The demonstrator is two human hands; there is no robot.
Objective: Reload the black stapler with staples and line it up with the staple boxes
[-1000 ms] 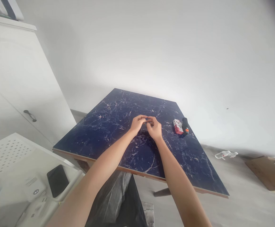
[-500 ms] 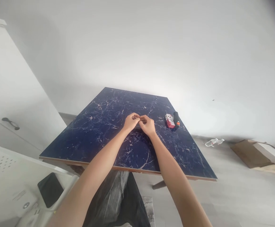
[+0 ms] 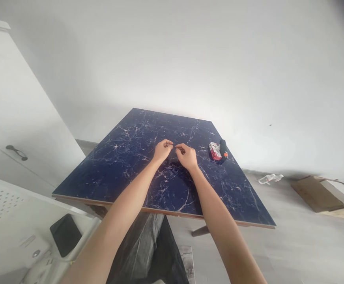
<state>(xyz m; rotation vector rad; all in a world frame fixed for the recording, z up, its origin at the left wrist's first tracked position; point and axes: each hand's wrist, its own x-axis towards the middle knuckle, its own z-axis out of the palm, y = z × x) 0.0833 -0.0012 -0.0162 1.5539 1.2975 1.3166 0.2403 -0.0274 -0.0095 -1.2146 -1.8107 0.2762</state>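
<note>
Both of my hands are above the middle of a dark blue, marble-patterned table [image 3: 101,173]. My left hand [image 3: 162,150] has its thumb and fingertips pressed together in a pinch. Facing it, my right hand [image 3: 186,156] is curled the same way, thumb near the index finger. A narrow gap separates the two sets of fingertips. Anything held in them is too small to make out. To the right of my right hand, a small red and white box [image 3: 215,151] lies beside a black cylindrical object [image 3: 223,149] with an orange band.
A white wall [image 3: 172,59] runs behind the table. At left are a white cabinet [image 3: 27,110] and a white surface bearing a black tablet-like slab [image 3: 66,235]. On the floor at right lie clear plastic packaging [image 3: 270,178] and an open cardboard box [image 3: 316,193].
My fingertips, touching half a second ago, have drawn slightly apart, the right hand shifting right. The whole view has shifted a little; the box and black cylinder stay in place on the table.
</note>
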